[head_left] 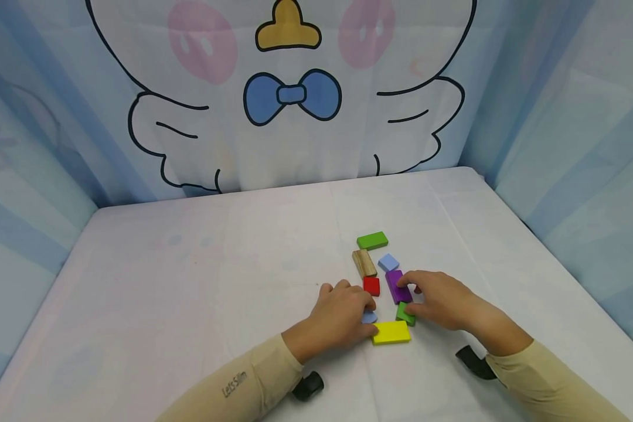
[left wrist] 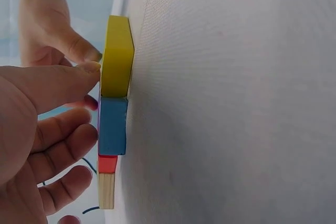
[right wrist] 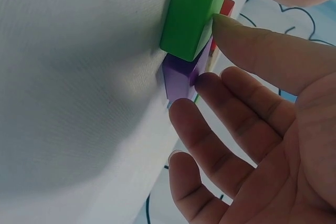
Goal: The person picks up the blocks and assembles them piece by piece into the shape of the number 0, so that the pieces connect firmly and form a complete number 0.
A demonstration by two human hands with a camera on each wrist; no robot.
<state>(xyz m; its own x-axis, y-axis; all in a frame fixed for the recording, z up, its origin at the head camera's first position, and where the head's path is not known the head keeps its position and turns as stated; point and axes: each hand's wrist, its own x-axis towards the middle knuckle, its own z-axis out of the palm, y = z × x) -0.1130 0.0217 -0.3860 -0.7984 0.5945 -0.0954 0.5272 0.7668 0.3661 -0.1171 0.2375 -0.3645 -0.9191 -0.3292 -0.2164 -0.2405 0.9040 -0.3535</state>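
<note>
Colored wooden blocks lie flat in a narrow, loop-like outline. My left hand (head_left: 339, 315) is at its near left, thumb touching the top of a yellow block (head_left: 391, 332). Its other fingers hover over a blue block (left wrist: 113, 126), partly covered in the head view. On the right side, my right hand (head_left: 445, 300) rests its thumb on a small green block (right wrist: 191, 19) and a fingertip on a purple block (head_left: 395, 282). In the right wrist view, the remaining fingers are loosely bent beside the row. Neither hand grips a block.
Farther up the outline are a red block (head_left: 371, 286), a bare-wood block (head_left: 364, 263), a light blue block (head_left: 388, 262) and a longer green block (head_left: 372, 240). A white cloth covers the table (head_left: 190, 305). Printed curtains (head_left: 295, 146) stand behind and on both sides.
</note>
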